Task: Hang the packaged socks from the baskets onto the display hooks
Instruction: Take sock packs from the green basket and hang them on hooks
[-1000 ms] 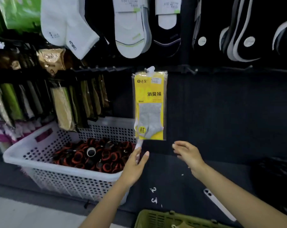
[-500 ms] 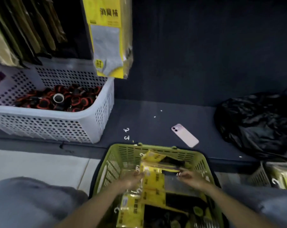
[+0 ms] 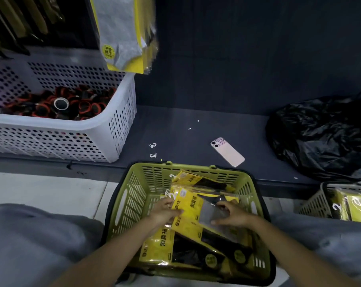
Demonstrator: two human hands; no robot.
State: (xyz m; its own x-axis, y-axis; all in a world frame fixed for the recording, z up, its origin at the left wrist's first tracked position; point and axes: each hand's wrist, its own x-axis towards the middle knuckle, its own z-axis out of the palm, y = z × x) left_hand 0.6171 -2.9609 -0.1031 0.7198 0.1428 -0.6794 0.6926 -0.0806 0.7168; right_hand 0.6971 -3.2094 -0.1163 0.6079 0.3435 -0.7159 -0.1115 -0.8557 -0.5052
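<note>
Dark shop shelf (image 3: 175,131) above the floor. Our left hand (image 3: 165,211) and right hand (image 3: 231,216) pinch one yellow sock pack (image 3: 188,206) in the green basket (image 3: 132,195); slick neighbouring packs may lift or snag hooks.

Both forearms reach down — left hand (image 3: 165,212) and right hand (image 3: 231,215) curled, fingers bent.

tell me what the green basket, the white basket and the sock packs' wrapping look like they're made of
Green basket: apparently rigid moulded plastic, matte, with slotted walls. White basket: likely the same sort of plastic, perforated all over. Sock packs: seemingly clear glossy film over yellow printed card, judging by glare and creases.
</note>
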